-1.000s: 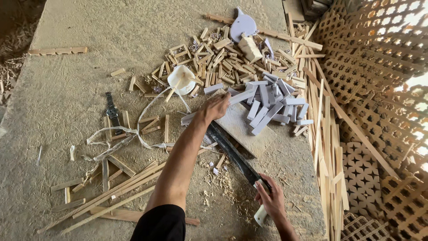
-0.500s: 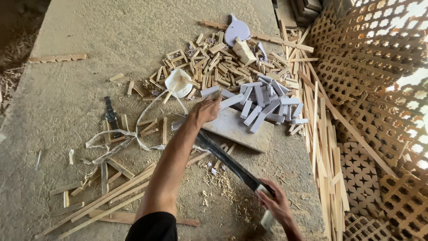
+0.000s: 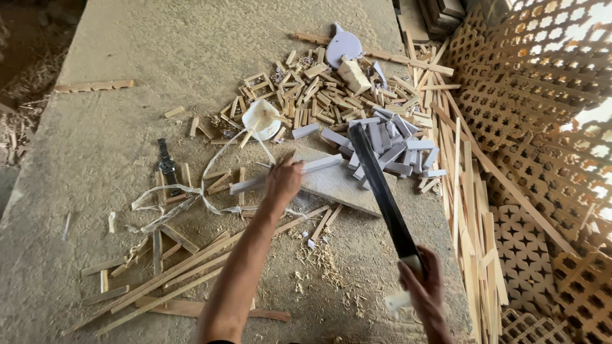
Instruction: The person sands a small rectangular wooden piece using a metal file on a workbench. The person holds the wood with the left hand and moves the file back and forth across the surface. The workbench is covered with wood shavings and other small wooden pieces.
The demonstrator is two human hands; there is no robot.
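The left hand [image 3: 284, 180] was closed around a long pale wooden stick [image 3: 287, 174]. The stick lay almost flat, with its far end resting on a flat stone slab [image 3: 338, 185] near the middle of the floor. The right hand [image 3: 426, 288], down at five o'clock, gripped the pale handle of a big dark knife [image 3: 382, 191]. The knife was lifted up, and its blade pointed toward twelve o'clock, over the slab.

Just past the slab, at one o'clock, sat a heap of short grey blocks [image 3: 389, 140]. Behind it, at twelve o'clock, was a bigger pile of small wooden pieces [image 3: 306, 95]. A white cup [image 3: 261, 118] lay on its side at eleven o'clock. A wristwatch [image 3: 167, 164] lay on the dusty floor at nine o'clock, near some white strapping [image 3: 172, 197]. Long thin wooden slats [image 3: 166, 274] lay at seven o'clock. Wooden lattice panels [image 3: 535, 127] stood along the three o'clock side.
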